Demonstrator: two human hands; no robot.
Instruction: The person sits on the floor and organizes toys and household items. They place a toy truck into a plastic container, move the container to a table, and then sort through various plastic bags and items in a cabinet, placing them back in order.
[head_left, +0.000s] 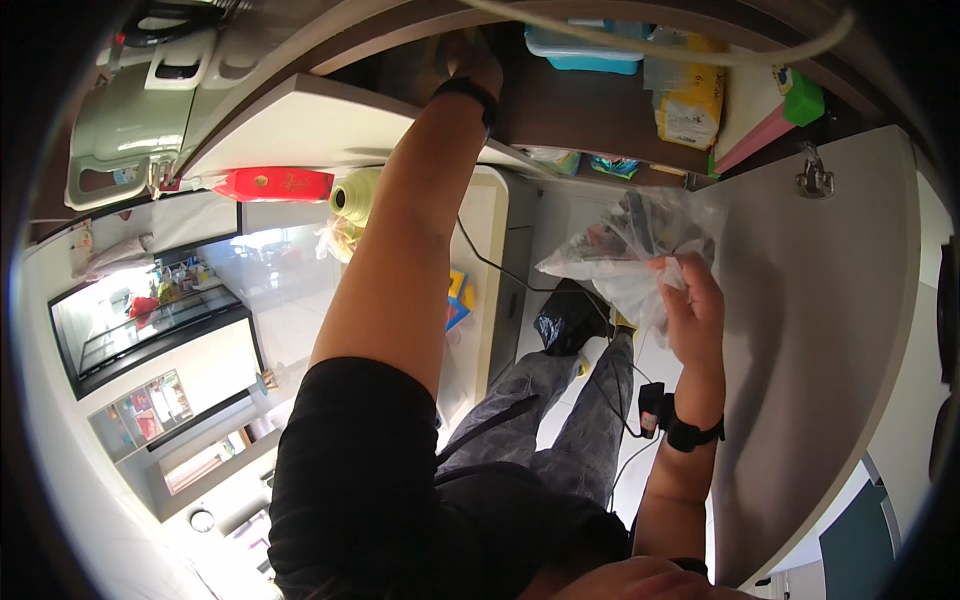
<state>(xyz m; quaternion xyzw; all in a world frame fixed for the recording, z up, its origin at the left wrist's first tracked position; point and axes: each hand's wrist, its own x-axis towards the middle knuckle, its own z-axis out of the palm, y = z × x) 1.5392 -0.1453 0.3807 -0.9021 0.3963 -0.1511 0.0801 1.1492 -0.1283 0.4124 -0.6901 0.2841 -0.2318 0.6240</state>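
Observation:
My left hand (472, 60), with a black band at the wrist, reaches into a dark cabinet compartment at the top. Its fingers are in shadow, and whether they hold anything cannot be made out. My right hand (691, 300) grips the bunched edge of a translucent plastic bag (645, 240) in front of the open cabinet. Dark and reddish contents show through the bag. Below it, a black plastic bag (571, 319) is near my feet.
A blue plastic container (592, 52) and a yellow package (686, 112) stand on the cabinet shelf. An open door (817, 322) bounds the right. Left are a red package (277, 184) and a yellow-green bottle (356, 196). A dark cable hangs in the middle.

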